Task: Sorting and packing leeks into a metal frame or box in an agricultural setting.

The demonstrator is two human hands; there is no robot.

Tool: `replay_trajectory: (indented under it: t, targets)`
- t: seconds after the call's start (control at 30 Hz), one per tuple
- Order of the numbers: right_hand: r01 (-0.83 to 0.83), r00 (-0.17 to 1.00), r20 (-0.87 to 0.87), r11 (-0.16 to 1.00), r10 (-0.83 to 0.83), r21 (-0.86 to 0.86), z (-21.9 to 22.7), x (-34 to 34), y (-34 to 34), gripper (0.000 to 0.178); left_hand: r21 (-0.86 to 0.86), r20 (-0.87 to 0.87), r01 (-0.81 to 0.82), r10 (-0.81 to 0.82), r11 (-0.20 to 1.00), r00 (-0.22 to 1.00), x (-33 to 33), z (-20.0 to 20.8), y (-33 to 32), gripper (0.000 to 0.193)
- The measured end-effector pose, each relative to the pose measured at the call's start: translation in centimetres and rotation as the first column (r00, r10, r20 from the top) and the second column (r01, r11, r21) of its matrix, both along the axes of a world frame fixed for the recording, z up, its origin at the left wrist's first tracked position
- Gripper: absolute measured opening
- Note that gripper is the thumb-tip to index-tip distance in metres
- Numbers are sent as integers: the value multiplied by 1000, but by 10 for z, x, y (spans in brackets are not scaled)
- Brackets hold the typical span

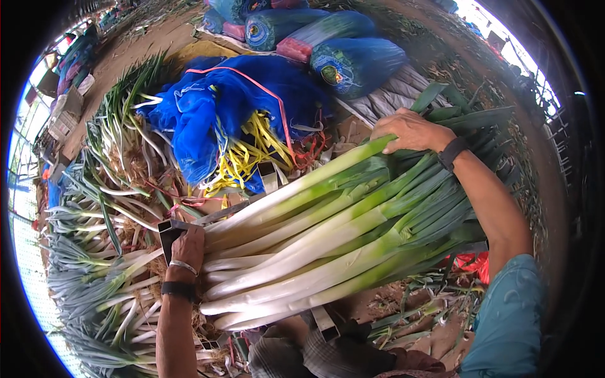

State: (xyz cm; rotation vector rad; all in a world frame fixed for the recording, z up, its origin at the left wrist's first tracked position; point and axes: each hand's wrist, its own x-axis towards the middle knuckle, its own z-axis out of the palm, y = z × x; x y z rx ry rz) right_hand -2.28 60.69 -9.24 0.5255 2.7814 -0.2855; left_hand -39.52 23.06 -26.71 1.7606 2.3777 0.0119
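Note:
A pile of long leeks, white at the root ends and green toward the leaves, lies across a metal frame in front of me. My left hand is closed at the white root end of the farthest leek, beside the frame's upright metal end plate. The fingertips there are partly hidden. Along the far edge of the pile, my right hand curls its fingers over the green part of that same leek. Dark leaves fan out past my right wrist.
Untrimmed leeks with roots are heaped along the left. Blue netting and yellow ties lie beyond the frame. Filled blue net bags rest at the back. Leaf scraps litter the ground at the near right.

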Motion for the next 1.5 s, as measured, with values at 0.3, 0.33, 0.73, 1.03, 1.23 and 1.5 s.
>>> replay_trajectory:
  t: [0.3,0.33,0.73,1.03,1.23,1.5]
  targets:
    - [-100,990,-87,982,115,161,-11,27,-32,40,-42,-144,-15,8,999,990,4,5,-6,21]
    - [-158,970,-150,966,190,202,-11,25,-30,39,-35,-142,-9,4,999,990,4,5,-4,21]
    - [62,973,-227,987,-27,151,2,-1,-40,51,30,-133,-74,77,997,988,17,27,10,17]
    - [57,998,22,995,-55,-78,-34,-25,-30,50,-114,-218,-57,31,992,975,2,-15,3,18]
    - [56,953,-294,997,-71,-57,-24,18,-23,40,129,-197,-103,127,986,972,32,3,23,22]
    - [239,961,-112,964,-252,-114,-29,78,-60,52,-40,174,-77,83,996,981,68,57,-61,25]
